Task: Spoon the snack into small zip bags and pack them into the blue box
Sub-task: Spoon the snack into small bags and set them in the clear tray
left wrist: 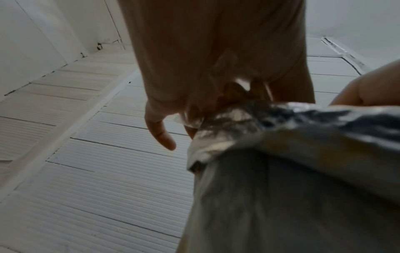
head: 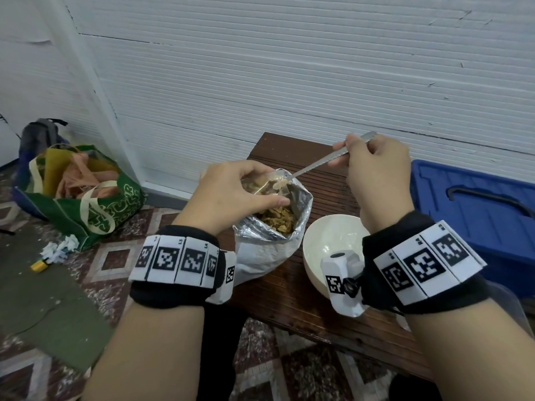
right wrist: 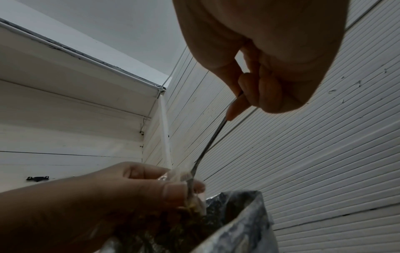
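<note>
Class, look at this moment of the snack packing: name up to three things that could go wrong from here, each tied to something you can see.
1. The left hand pinches the small zip bag by its mouth only; it could slip or close on the spoon.
2. Flakes tipped by the right hand may miss the narrow mouth, though most would likely fall back into the foil bag.
3. That foil bag stands unsupported and could tip.

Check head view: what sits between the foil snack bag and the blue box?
The white bowl stands on the wooden bench, between the foil snack bag and the blue box. Only the head view shows it; the right wrist partly covers it.
</note>
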Demonstrator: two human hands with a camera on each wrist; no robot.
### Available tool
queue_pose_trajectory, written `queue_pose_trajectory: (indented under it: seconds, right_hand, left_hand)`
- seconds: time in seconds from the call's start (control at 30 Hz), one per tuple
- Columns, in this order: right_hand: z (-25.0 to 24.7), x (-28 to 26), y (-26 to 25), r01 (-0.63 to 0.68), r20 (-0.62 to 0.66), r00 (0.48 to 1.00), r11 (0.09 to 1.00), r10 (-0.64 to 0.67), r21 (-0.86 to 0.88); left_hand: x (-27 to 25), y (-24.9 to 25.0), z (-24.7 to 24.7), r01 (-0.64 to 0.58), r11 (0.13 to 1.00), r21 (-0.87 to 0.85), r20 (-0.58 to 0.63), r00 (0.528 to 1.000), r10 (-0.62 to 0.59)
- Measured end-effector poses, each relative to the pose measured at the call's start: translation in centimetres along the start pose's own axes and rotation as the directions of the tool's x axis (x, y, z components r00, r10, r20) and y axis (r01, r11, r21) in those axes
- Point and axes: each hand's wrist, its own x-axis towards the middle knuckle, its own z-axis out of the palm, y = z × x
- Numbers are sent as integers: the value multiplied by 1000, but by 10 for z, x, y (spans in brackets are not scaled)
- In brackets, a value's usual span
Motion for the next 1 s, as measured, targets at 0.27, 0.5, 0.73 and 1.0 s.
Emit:
queue_pose_trajectory:
  seconds: [0.27, 0.5, 0.73, 1.0]
  right_hand:
    - [-3, -9, -4, 324, 67, 938, 927, -341, 188]
    - [-15, -12, -6, 489, -77, 871, 843, -485, 224]
    - [-24, -7, 10, 368, -279, 906, 918, -319, 145]
    - [-6, -30, 34, 231, -79, 969, 972, -235, -52]
  left_hand:
    - [0, 3, 2, -4, 995, -98, -65, 998, -2]
    - [0, 2, -1, 35, 972, -232, -114, 992, -63]
    - [-2, -2, -9, 44, 951, -305, -155, 983, -95]
    - [-6, 6, -14, -41, 913, -405, -212, 976, -50]
